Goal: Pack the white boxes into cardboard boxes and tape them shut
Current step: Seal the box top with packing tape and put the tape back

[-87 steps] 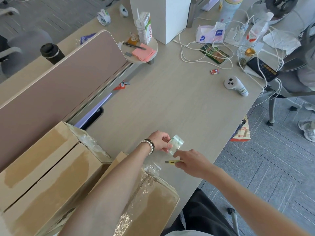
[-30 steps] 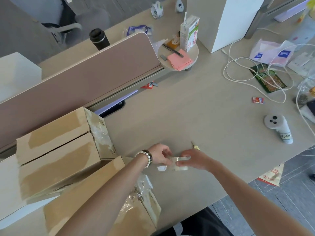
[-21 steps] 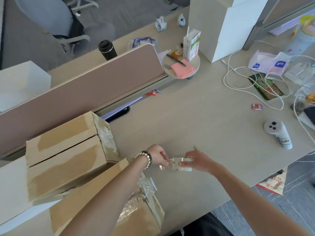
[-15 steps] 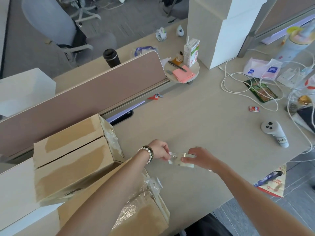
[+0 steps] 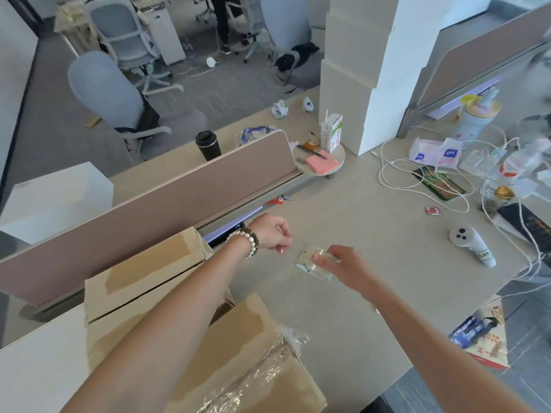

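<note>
The right hand (image 5: 346, 265) holds the tape roll (image 5: 313, 262) in curled fingers, just above the desk (image 5: 357, 222). At 9 o'clock from it, the left hand (image 5: 272, 235) pinches its fingertips; what they hold is too small to tell. Taped boxes (image 5: 143, 281) sit at 8 o'clock.

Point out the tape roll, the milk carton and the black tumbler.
tape roll (image 5: 310, 262), head view, on its clear outer band
milk carton (image 5: 334, 133), head view, on its front face
black tumbler (image 5: 208, 144), head view, on its body below the lid
</note>
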Tool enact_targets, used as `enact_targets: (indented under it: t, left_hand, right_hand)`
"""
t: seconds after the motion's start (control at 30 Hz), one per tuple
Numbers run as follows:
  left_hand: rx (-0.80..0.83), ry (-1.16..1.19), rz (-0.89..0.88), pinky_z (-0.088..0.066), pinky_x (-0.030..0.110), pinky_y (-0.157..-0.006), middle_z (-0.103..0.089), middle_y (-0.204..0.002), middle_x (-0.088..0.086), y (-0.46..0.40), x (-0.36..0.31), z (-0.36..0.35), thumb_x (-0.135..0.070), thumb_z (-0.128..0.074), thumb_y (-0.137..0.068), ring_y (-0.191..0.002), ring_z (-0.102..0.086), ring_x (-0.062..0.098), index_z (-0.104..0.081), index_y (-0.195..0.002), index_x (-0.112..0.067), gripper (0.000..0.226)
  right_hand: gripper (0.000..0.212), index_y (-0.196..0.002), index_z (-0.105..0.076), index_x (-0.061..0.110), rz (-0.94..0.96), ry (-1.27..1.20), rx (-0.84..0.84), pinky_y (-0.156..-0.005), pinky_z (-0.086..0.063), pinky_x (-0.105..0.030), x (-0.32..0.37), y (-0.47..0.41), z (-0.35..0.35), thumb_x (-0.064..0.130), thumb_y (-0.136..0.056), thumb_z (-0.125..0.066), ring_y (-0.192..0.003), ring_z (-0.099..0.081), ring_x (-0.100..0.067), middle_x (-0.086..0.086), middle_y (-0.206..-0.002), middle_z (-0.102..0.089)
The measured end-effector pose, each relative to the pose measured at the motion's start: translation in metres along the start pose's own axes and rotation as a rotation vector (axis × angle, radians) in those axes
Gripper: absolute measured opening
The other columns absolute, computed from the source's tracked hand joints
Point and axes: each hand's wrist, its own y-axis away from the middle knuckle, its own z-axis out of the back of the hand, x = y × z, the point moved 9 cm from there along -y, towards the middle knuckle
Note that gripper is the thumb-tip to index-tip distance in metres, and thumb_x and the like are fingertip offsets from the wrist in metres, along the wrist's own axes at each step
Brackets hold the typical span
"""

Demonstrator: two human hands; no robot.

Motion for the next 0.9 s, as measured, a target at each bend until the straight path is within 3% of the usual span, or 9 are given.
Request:
enact_targets:
  t: [0.1, 0.2, 0.43, 0.57, 0.67, 0.8, 0.9]
  left_hand:
    - [-0.048, -0.063, -0.02, -0.046, 0.021, -0.055, -0.07, -0.059, -0.007, -0.004, -0.009, 0.024, -0.006, -0.069, -0.087, -0.056, -0.068, 0.013, -0.059, -0.075, -0.017, 0.02]
    - [-0.116, -0.132, -0.028, -0.054, 0.025, -0.065, -0.068, -0.058, -0.002, -0.012, -0.014, 0.047, -0.003, -0.069, -0.083, -0.055, -0.066, 0.015, -0.057, -0.069, -0.019, 0.024]
    - [-0.273, -0.304, -0.01, -0.059, 0.036, -0.077, -0.068, -0.07, -0.005, -0.033, -0.028, 0.102, -0.012, -0.071, -0.084, -0.076, -0.07, 0.02, -0.063, -0.068, -0.023, 0.02]
    - [-0.399, -0.367, 0.024, -0.056, 0.03, -0.076, -0.071, -0.084, -0.006, -0.048, -0.04, 0.136, -0.018, -0.071, -0.086, -0.084, -0.068, 0.016, -0.068, -0.083, -0.024, 0.007]
    - [-0.465, -0.377, 0.059, -0.054, 0.034, -0.081, -0.071, -0.094, -0.004, -0.064, -0.046, 0.161, -0.024, -0.076, -0.086, -0.091, -0.067, 0.018, -0.066, -0.102, -0.022, 0.018]
    - [-0.535, -0.376, 0.061, -0.046, 0.027, -0.068, -0.069, -0.081, -0.005, -0.084, -0.052, 0.186, -0.026, -0.079, -0.083, -0.081, -0.066, 0.018, -0.07, -0.082, -0.018, 0.012]
    - [-0.605, -0.35, 0.019, -0.047, 0.028, -0.074, -0.067, -0.082, -0.005, -0.095, -0.053, 0.195, -0.029, -0.08, -0.082, -0.089, -0.06, 0.017, -0.071, -0.078, -0.021, 0.013]
  right_hand:
    - [0.044, -0.064, -0.05, 0.017, 0.035, -0.043, -0.022, -0.055, -0.027, -0.03, 0.016, -0.011, -0.002, 0.049, -0.088, -0.07, -0.056, -0.037, -0.013, 0.006, -0.059, -0.041]
    - [0.04, -0.072, -0.059, 0.013, 0.066, -0.051, -0.01, -0.057, -0.029, -0.031, 0.029, -0.026, -0.008, 0.048, -0.091, -0.066, -0.06, -0.042, -0.013, 0.005, -0.063, -0.045]
    - [0.036, -0.073, -0.061, 0.009, 0.087, -0.206, -0.02, -0.056, -0.029, -0.029, 0.055, -0.078, -0.02, 0.04, -0.092, -0.067, -0.056, -0.037, -0.01, 0.012, -0.058, -0.043]
    - [0.041, -0.067, -0.053, 0.012, 0.094, -0.294, -0.034, -0.058, -0.028, -0.03, 0.07, -0.115, -0.022, 0.042, -0.09, -0.067, -0.054, -0.032, -0.01, 0.013, -0.054, -0.036]
    - [0.04, -0.063, -0.049, 0.019, 0.091, -0.332, -0.05, -0.057, -0.028, -0.029, 0.083, -0.141, -0.022, 0.042, -0.09, -0.067, -0.054, -0.032, -0.01, 0.014, -0.053, -0.035]
    - [0.042, -0.062, -0.047, 0.02, 0.106, -0.375, -0.054, -0.057, -0.03, -0.029, 0.096, -0.168, -0.024, 0.044, -0.09, -0.067, -0.055, -0.034, -0.009, 0.014, -0.055, -0.037]
    - [0.042, -0.062, -0.047, 0.021, 0.098, -0.415, -0.058, -0.055, -0.03, -0.027, 0.103, -0.184, -0.026, 0.044, -0.09, -0.067, -0.053, -0.034, -0.009, 0.015, -0.053, -0.038]
